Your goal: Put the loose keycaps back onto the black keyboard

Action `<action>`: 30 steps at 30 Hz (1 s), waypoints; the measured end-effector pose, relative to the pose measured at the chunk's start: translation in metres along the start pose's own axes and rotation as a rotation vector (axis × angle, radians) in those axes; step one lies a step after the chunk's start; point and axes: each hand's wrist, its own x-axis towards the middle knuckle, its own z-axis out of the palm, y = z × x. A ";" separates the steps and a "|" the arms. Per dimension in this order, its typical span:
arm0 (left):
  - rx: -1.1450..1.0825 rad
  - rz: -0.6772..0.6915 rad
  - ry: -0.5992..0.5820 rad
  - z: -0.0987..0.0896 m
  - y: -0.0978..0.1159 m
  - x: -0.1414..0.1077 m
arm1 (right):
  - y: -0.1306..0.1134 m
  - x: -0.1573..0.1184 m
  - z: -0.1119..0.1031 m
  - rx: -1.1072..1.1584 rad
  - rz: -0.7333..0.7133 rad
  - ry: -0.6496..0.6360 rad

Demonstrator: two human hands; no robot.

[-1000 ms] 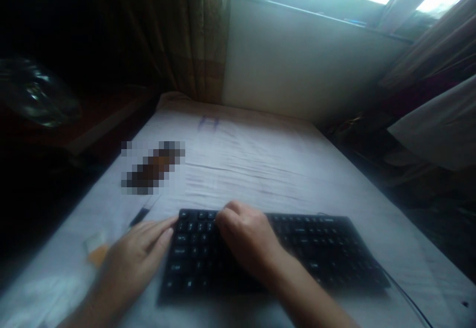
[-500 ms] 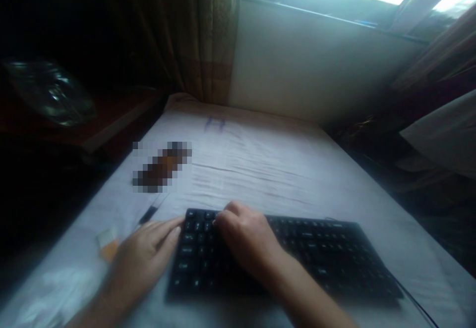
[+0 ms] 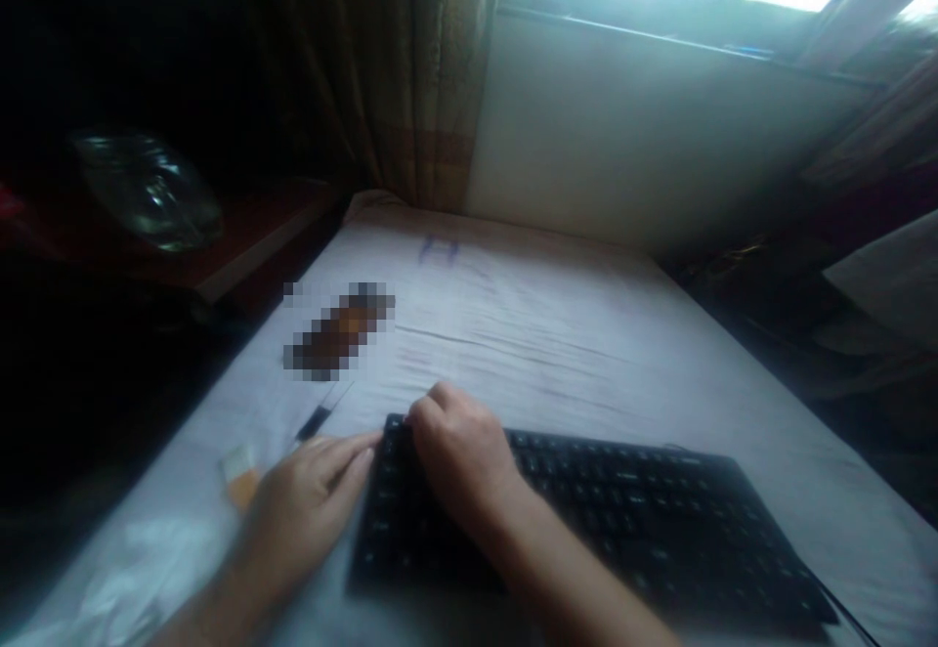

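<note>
A black keyboard (image 3: 622, 510) lies on the white sheet, turned slightly, its lower side dark and blurred. My left hand (image 3: 315, 496) grips its left edge near the far corner, with the index fingertip and thumb against the side. Over the upper left keys is my right hand (image 3: 461, 447), its fingers curled together in a pinch and touching the keys at the far left corner. Whatever those fingertips may hold is hidden by the hand. The right forearm crosses over the keyboard and covers part of the keys.
A pixelated brown item (image 3: 341, 331) lies beyond my left hand, near a small dark strip (image 3: 314, 423). An orange and white piece (image 3: 240, 479) and crumpled clear plastic (image 3: 139, 579) are at the left. A cable (image 3: 842, 608) leaves the keyboard's right side. A clear bag (image 3: 150, 188) rests on a wooden surface.
The view has shifted, so the scene sits further right. My right hand has moved left and away from me across the keys, to the far left corner. The left hand stays at the edge.
</note>
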 end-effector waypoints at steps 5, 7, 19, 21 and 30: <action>-0.011 -0.008 -0.010 -0.001 0.000 0.000 | -0.002 -0.002 -0.003 0.002 0.025 -0.046; -0.012 -0.005 -0.012 -0.002 0.000 0.000 | -0.001 -0.008 -0.007 0.010 0.007 -0.090; -0.015 -0.030 -0.041 -0.002 0.002 -0.002 | -0.009 -0.003 -0.002 0.079 -0.080 -0.071; -0.019 -0.050 -0.057 -0.003 0.003 -0.002 | -0.009 -0.004 0.000 0.086 -0.096 -0.055; -0.131 -0.246 -0.079 -0.007 -0.003 0.004 | -0.015 -0.003 0.001 0.117 -0.156 -0.037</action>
